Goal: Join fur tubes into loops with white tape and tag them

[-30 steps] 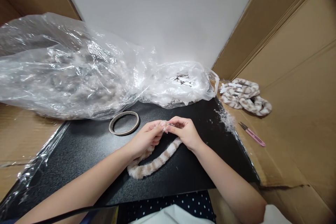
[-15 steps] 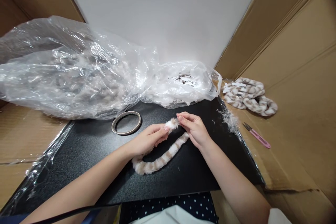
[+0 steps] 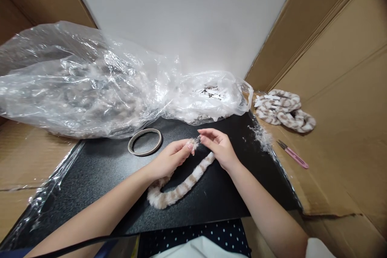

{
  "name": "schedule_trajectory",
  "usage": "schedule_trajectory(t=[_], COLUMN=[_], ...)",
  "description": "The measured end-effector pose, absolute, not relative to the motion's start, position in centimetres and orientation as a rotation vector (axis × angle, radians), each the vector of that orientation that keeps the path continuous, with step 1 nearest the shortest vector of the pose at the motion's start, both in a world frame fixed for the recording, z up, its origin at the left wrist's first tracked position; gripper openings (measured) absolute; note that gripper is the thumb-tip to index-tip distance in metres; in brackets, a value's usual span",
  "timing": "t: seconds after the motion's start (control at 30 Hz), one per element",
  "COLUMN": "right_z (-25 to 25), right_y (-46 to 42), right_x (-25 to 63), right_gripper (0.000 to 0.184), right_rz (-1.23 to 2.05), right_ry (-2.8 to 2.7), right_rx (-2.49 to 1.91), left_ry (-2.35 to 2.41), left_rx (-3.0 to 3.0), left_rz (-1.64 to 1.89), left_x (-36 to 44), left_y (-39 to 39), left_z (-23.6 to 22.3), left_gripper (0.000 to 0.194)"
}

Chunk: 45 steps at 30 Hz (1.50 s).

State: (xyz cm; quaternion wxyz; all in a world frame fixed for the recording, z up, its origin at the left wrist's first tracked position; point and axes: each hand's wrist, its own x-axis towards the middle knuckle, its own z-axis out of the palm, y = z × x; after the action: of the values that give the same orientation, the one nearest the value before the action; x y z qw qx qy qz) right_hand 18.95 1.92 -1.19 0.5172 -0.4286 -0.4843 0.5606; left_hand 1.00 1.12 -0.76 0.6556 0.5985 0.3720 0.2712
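Note:
A white and brown striped furry strip (image 3: 184, 187) curves over the black tabletop (image 3: 99, 177). My left hand (image 3: 173, 157) is closed round one end of it, with a tuft of fluff showing at the fingertips. My right hand (image 3: 219, 147) pinches at the tip of that same end, where thin threads or wire show between thumb and forefinger; what exactly they are is too small to tell. The strip's other end passes beneath my right hand and is partly hidden there.
A roll of tape (image 3: 145, 142) lies left of my hands. Behind are a large clear plastic bag (image 3: 90, 88) of fluffy material and a smaller bag (image 3: 208, 92). On cardboard at right are furry rings (image 3: 284, 109) and pink thread snips (image 3: 292, 154). Loose fluff (image 3: 261, 137) clings to the table's right edge.
My right hand has shifted slightly left, and my left fingers now cover more of the strip's end. The strip's lower bend has slid slightly left and toward me.

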Motion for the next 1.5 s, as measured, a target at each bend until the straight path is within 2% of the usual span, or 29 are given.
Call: schedule_trajectory(t=[0.17, 0.43, 0.57, 0.73, 0.9, 1.03, 1.2, 1.5], right_z=[-0.9, -0.2, 0.5, 0.9, 1.0, 1.3, 1.6, 1.6], right_y=[1.6, 2.1, 2.9, 3.6, 2.8, 2.2, 2.1, 1.8], right_x=[19.1, 20.3, 22.6, 28.4, 33.8, 35.4, 35.7, 35.8], right_gripper=[0.012, 0.014, 0.019, 0.027, 0.032, 0.045, 0.023, 0.02], right_rz=[1.194, 1.165, 1.042, 0.696, 0.36, 0.233, -0.027, 0.05], right_ry=[-1.481, -1.433, -1.234, -1.046, -1.3, -1.461, -1.53, -1.466], right_rx=[-0.973, -1.043, -1.145, -1.288, -1.72, -1.943, -1.818, -1.963], left_ry=[0.827, 0.855, 0.876, 0.886, 0.891, 0.901, 0.906, 0.975], left_rx=[1.381, 1.434, 1.427, 1.428, 1.443, 1.423, 1.36, 1.255], left_rz=[0.584, 0.581, 0.582, 0.574, 0.56, 0.586, 0.627, 0.724], left_x=[0.9, 1.0, 0.8, 0.6, 0.9, 0.9, 0.9, 0.9], left_y=[1.1, 0.9, 0.9, 0.9, 0.8, 0.9, 1.1, 1.2], left_z=[-0.6, -0.8, -0.9, -0.9, -0.8, -0.9, -1.2, -1.0], left_gripper=[0.04, 0.041, 0.041, 0.042, 0.042, 0.043, 0.044, 0.05])
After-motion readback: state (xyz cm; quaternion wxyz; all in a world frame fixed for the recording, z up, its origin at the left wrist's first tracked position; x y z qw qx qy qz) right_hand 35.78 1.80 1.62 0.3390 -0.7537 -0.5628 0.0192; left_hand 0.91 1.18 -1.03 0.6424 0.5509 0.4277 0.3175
